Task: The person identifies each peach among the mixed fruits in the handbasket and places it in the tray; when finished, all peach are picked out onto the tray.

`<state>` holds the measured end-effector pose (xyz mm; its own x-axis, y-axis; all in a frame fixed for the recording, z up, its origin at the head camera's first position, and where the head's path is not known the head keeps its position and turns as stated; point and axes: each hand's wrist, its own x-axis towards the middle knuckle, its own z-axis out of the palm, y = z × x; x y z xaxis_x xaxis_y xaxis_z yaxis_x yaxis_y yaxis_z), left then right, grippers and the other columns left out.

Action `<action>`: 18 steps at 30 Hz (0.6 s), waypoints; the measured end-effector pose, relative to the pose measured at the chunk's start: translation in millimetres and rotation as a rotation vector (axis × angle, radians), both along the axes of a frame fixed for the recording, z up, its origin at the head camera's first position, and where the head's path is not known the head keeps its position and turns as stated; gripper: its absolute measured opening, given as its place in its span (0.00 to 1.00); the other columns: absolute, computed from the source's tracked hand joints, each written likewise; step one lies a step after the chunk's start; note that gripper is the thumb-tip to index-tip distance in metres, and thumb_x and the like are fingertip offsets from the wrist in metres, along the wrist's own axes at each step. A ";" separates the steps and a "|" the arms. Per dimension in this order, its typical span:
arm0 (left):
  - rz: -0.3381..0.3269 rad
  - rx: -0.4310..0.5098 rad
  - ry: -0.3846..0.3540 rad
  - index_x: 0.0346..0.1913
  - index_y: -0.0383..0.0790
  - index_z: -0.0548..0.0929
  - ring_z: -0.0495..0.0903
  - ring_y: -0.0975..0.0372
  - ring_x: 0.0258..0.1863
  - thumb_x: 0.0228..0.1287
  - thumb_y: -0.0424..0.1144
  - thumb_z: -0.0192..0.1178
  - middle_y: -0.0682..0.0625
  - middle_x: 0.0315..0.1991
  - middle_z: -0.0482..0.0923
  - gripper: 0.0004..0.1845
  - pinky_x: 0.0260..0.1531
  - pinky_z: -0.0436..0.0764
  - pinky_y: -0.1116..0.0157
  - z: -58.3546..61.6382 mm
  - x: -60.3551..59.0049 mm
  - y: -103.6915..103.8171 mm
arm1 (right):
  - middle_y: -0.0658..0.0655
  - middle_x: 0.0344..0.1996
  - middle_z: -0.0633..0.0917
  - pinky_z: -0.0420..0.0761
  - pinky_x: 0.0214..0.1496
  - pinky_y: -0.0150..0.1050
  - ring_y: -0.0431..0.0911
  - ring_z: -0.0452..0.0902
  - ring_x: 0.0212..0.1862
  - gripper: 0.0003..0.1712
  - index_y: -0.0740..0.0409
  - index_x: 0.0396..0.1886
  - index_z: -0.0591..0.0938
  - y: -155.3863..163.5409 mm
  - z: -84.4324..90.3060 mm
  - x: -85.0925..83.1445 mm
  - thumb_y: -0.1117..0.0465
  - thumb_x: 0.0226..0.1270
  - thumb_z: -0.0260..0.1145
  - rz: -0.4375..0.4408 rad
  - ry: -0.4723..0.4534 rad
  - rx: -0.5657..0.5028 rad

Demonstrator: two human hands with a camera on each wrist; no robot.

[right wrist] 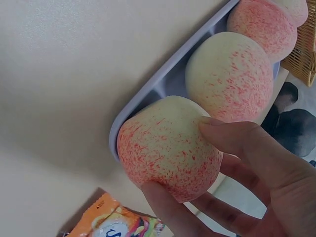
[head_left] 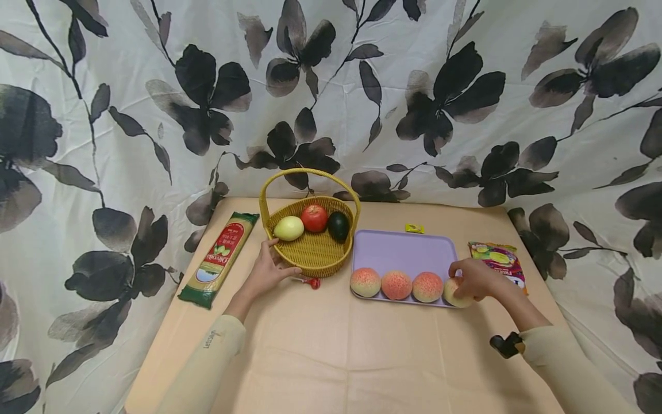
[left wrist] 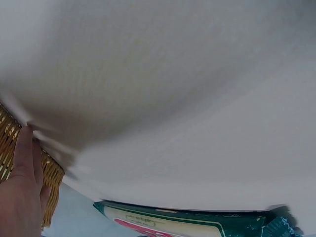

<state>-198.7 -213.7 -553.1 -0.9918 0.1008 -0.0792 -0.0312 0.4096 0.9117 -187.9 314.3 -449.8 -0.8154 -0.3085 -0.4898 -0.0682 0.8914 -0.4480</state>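
My right hand (head_left: 481,279) holds a pink-speckled peach (right wrist: 168,153) between thumb and fingers at the near right corner of a lilac tray (head_left: 403,248). Three more peaches (head_left: 396,286) line the tray's near edge to its left. With its fingers extended, my left hand (head_left: 265,271) touches the near left side of a yellow wicker basket (head_left: 316,256). Inside the basket lie a pale yellow-green oval fruit (head_left: 288,229), a red round fruit (head_left: 314,218) and a dark green one (head_left: 338,226). The left wrist view shows the left fingers (left wrist: 23,153) flat along the wicker.
A green-and-gold Olivoila packet (head_left: 221,259) lies left of the basket. By the basket's near side is a small red item (head_left: 314,283). A small yellow packet (head_left: 415,229) lies behind the tray, and a colourful snack bag (head_left: 499,261) on its right. A floral cloth (head_left: 331,103) hangs behind.
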 end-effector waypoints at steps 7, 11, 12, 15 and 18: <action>0.000 0.017 -0.010 0.80 0.39 0.44 0.65 0.37 0.76 0.55 0.46 0.81 0.29 0.80 0.54 0.62 0.77 0.69 0.46 1.4 1.4 0.6 | 0.62 0.35 0.76 0.83 0.21 0.34 0.45 0.73 0.25 0.23 0.66 0.50 0.82 -2.9 -2.1 3.0 0.69 0.53 0.77 0.015 0.035 0.013; 0.001 0.029 -0.022 0.80 0.39 0.44 0.63 0.36 0.77 0.56 0.45 0.80 0.28 0.80 0.52 0.62 0.77 0.67 0.45 3.8 3.1 1.6 | 0.61 0.35 0.76 0.84 0.22 0.35 0.46 0.74 0.25 0.23 0.66 0.50 0.82 -5.8 -0.9 5.1 0.68 0.54 0.78 0.018 0.044 0.019; 0.001 0.031 -0.023 0.80 0.39 0.44 0.63 0.36 0.77 0.56 0.45 0.80 0.28 0.80 0.52 0.62 0.77 0.67 0.45 3.7 3.1 1.7 | 0.61 0.36 0.76 0.84 0.22 0.35 0.46 0.74 0.25 0.23 0.66 0.50 0.82 -6.4 -0.9 5.5 0.68 0.54 0.78 0.016 0.045 0.020; 0.003 0.028 -0.012 0.80 0.40 0.44 0.64 0.36 0.77 0.55 0.46 0.80 0.29 0.80 0.53 0.62 0.77 0.67 0.46 1.4 2.2 0.2 | 0.61 0.37 0.76 0.85 0.23 0.35 0.46 0.74 0.26 0.24 0.66 0.51 0.81 -7.2 -1.2 6.0 0.68 0.54 0.78 0.009 0.039 0.024; 0.002 0.027 -0.012 0.80 0.40 0.44 0.64 0.36 0.77 0.56 0.46 0.80 0.29 0.80 0.53 0.62 0.77 0.67 0.45 1.4 1.5 0.0 | 0.63 0.39 0.76 0.86 0.24 0.37 0.47 0.75 0.28 0.24 0.66 0.51 0.81 -7.4 -1.1 6.5 0.68 0.55 0.78 -0.002 0.029 0.026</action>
<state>-197.2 -213.7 -551.6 -0.9910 0.1010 -0.0881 -0.0427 0.3852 0.9218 -181.4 306.9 -450.9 -0.8299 -0.2946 -0.4738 -0.0793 0.9029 -0.4224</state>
